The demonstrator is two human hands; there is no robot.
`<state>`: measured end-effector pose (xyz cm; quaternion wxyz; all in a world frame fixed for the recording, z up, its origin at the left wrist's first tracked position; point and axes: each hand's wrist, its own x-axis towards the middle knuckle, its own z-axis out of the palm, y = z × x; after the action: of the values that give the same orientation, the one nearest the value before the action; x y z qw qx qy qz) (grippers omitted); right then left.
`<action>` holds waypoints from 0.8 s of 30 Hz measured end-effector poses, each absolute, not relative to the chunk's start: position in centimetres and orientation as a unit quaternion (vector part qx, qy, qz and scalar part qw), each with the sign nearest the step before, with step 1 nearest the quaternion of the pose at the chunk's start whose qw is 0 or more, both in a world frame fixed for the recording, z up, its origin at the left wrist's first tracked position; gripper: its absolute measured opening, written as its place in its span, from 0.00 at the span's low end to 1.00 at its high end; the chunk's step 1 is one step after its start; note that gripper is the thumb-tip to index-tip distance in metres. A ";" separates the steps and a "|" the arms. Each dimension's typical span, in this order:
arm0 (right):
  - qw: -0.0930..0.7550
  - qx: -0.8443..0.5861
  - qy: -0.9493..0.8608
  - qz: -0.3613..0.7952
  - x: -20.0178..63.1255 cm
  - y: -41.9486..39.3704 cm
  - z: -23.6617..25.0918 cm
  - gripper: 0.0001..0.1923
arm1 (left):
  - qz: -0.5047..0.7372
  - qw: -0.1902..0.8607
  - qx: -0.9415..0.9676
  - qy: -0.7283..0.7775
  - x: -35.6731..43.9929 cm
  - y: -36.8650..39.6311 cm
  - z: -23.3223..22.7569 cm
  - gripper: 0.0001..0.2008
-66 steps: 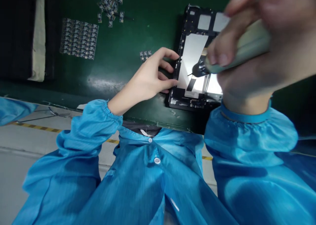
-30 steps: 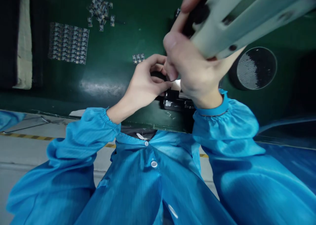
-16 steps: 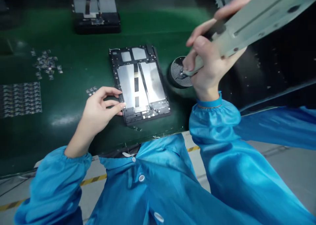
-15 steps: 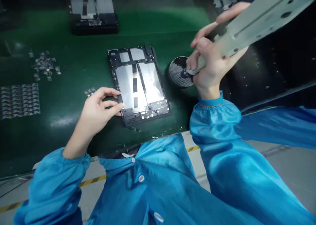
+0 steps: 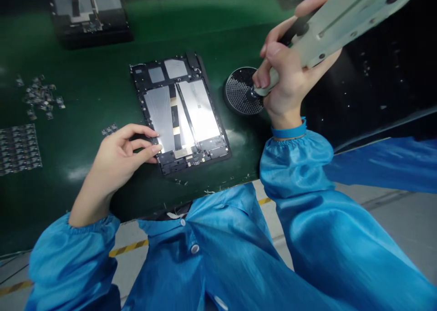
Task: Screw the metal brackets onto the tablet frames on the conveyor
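Observation:
An opened tablet chassis (image 5: 179, 110) with silver inner panels lies flat on the green conveyor belt (image 5: 102, 65). My left hand (image 5: 118, 154) rests at its left edge, fingertips touching the frame. My right hand (image 5: 287, 83) grips a pale electric screwdriver (image 5: 327, 19), whose tip is pressed down into a round black screw dish (image 5: 239, 91) just right of the tablet.
A second opened tablet (image 5: 87, 10) sits further up the belt. Loose small parts (image 5: 39, 97) and a sheet of tiny components (image 5: 18, 148) lie at the left. A dark raised panel (image 5: 375, 74) stands at the right.
The screwdriver left the tablet and swung right to the screw dish. My left hand stayed on the tablet's left edge. The view shifted, so the tablet now sits more to the left.

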<state>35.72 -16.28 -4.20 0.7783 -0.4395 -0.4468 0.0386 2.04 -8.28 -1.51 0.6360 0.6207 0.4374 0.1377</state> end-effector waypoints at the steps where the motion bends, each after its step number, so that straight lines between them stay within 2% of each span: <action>1: 0.776 -0.443 -0.447 0.043 35.8 -16.3 -4.3 0.21 | 0.139 0.636 0.621 0.436 2.0 -8.3 -1.6 0.20; 13: 0.794 -0.408 -0.448 0.040 36.0 -15.9 -5.0 0.25 | 0.136 0.640 0.625 0.426 1.7 -8.0 -1.8 0.20; 18: 0.797 -0.408 -0.445 0.022 36.6 -15.1 -6.0 0.37 | 0.146 0.646 0.622 0.417 1.8 -8.0 -2.0 0.17; 21: 0.795 -0.419 -0.439 0.019 37.0 -14.6 -5.9 0.44 | 0.106 0.650 0.623 0.422 2.5 -7.2 -1.6 0.14; 24: 0.783 -0.435 -0.443 0.046 35.8 -15.3 -4.0 0.44 | 0.039 0.634 0.647 0.422 3.6 -5.9 -1.0 0.12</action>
<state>35.79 -15.27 -4.03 0.7826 -0.4346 -0.4434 0.0457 3.62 -5.87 -1.04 0.6338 0.6472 0.4217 0.0393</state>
